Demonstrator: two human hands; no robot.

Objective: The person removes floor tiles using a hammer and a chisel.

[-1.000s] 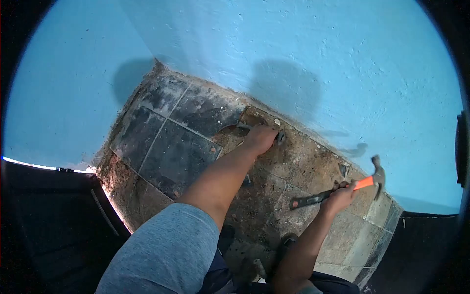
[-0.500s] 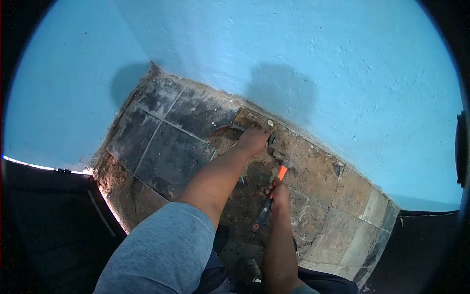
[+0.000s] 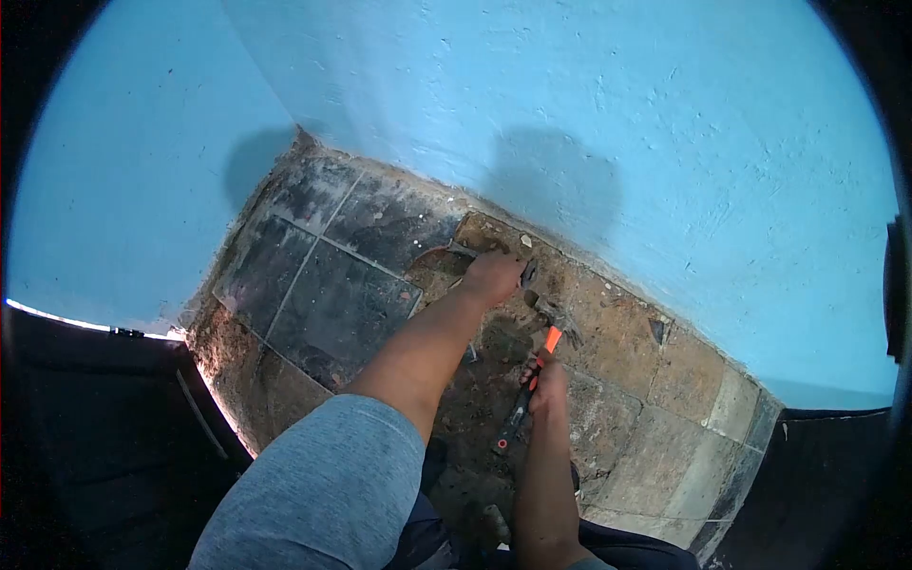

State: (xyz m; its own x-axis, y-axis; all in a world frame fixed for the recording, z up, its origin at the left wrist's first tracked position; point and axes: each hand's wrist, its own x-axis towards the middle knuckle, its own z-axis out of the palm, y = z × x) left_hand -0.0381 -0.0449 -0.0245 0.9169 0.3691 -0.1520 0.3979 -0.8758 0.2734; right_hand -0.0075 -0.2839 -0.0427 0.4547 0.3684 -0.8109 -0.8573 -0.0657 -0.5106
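My left hand is closed around a grey metal chisel. Its flat end points at the broken edge of a dark floor tile, and its struck end sticks out on the right of my fist. My right hand grips a claw hammer by its orange and black handle. The hammer head is just below and right of the chisel's struck end, with a small gap between them. Bare, rough brown mortar lies under both tools.
A light blue wall rises behind the floor, meeting another blue wall at the left corner. Dark tiles still cover the left floor. Small rubble pieces lie near the wall. Dark areas border both sides.
The hammer head, blurred before, is now sharp and sits slightly lower and farther right. My left hand and the chisel stay at nearly the same spot; the whole view has shifted a little.
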